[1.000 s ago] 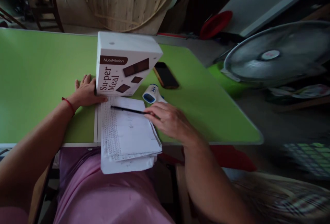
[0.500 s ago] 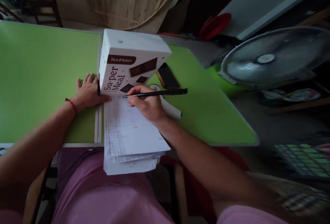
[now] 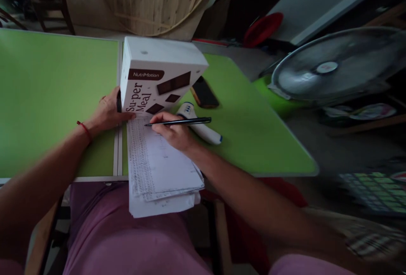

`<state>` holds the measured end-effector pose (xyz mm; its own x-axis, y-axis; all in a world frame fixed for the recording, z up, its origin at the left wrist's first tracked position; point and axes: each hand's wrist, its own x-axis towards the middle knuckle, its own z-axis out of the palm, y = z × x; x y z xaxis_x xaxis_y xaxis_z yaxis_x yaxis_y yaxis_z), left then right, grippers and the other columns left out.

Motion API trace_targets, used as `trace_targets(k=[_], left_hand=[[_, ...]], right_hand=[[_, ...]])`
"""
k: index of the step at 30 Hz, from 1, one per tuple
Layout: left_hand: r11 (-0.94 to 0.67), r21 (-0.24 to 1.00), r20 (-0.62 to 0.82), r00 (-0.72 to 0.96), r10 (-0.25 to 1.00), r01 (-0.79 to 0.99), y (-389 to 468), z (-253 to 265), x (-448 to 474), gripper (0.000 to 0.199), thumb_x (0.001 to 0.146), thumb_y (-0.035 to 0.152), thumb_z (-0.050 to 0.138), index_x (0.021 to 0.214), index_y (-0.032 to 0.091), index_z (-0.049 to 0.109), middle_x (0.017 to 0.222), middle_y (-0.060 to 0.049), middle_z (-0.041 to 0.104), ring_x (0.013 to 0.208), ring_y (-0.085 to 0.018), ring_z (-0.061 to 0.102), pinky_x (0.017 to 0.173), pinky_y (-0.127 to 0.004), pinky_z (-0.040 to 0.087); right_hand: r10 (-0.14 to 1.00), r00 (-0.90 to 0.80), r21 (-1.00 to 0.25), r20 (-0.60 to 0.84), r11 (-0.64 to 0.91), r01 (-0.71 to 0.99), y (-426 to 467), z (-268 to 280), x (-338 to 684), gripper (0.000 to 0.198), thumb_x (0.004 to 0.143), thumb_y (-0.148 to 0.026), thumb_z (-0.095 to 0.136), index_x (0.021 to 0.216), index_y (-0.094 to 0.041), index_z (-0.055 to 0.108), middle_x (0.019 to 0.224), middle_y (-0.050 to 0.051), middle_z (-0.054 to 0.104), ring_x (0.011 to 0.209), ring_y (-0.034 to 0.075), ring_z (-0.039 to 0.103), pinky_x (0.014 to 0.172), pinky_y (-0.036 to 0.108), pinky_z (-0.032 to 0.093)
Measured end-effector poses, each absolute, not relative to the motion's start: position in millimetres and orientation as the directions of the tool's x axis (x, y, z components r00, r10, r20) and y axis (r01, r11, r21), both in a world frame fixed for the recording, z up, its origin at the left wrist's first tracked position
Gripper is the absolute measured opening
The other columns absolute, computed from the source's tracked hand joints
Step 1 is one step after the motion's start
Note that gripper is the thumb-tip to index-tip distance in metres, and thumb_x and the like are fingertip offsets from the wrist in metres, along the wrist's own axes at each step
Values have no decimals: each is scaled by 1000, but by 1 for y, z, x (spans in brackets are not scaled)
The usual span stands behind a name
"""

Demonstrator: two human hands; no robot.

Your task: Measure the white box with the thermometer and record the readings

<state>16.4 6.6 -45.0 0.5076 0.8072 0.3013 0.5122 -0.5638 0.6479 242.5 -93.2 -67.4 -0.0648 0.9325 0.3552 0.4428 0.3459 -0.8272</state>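
A green surface (image 3: 63, 85) with a pale edging runs across the view, split by a metal strip (image 3: 117, 152) between its left and right panels. Past its far edge are a dark wooden chair (image 3: 52, 6) at the left and a round wooden panel (image 3: 158, 0); at the right are a red round basin (image 3: 263, 29) and a large caged fan (image 3: 336, 66). The white NutriMotion box (image 3: 165, 72) stands closed on the right panel beside the strip, its contents hidden, its printed front facing the wearer. Behind its right side a dark phone (image 3: 205, 93) lies flat, and nearer lies a white-and-blue handheld device (image 3: 206, 132), just beside the right hand (image 3: 173, 133). A stack of papers (image 3: 171, 173), with rows of writing down its left part, overhangs the near edge. The hands are apart: the right is closed on a black pen (image 3: 193, 121); the left hand (image 3: 109, 112) is at the box's lower left corner, thumb near the paper's top, and whether it grips is unclear. The pen is over the upper papers, long axis nearly left to right, tip pointing left, back end slightly higher in view at the right; whether the tip touches the page cannot be told.
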Motion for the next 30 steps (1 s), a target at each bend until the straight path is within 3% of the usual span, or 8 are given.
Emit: trace_targets(k=[6,9,13,20,26,30], left_hand=[[-581,606,270,547,792,543,4,-39,14,72,77,33,79,138,17,45,140,-16,63,130,-40,61,112,-57,49],[-584,526,247,546,801,619,-4,-35,17,71,81,37,75,141,15,43,141,-19,61,134,-41,57,117,-59,41],[-526,410,177,500,848,745,-9,-36,24,86,72,45,85,141,14,45,144,-23,58,139,-46,50,120,-63,32],[-544,397,225,496,839,739,-1,-44,25,85,67,55,86,135,19,50,135,-17,62,131,-43,54,114,-58,38],[-497,388,165,472,866,776,-5,-39,27,96,67,52,86,143,11,44,147,-24,54,139,-45,48,120,-58,34],[-497,392,158,475,866,775,-5,-38,28,94,67,50,86,142,14,44,147,-23,54,140,-45,48,121,-59,33]], right_hand=[[914,71,-850,400,342,400,-95,-72,240,13,78,-37,61,81,-24,61,60,-4,57,56,14,51,54,28,45],[895,110,-844,431,358,399,-96,-73,239,13,77,-37,63,80,-24,61,59,-4,58,54,14,51,53,28,45],[865,169,-835,472,377,401,-94,-74,236,13,76,-37,63,79,-24,62,59,-4,61,53,14,53,52,28,46],[808,92,-717,582,457,527,-89,-80,235,11,81,-33,65,77,-23,66,63,-1,65,58,15,57,58,30,50],[819,65,-693,571,437,574,-88,-83,238,10,82,-32,66,77,-24,67,64,-1,65,57,14,56,59,29,51],[829,56,-687,556,421,592,-87,-84,239,9,82,-31,67,78,-24,66,65,-2,65,57,14,56,59,30,51]])
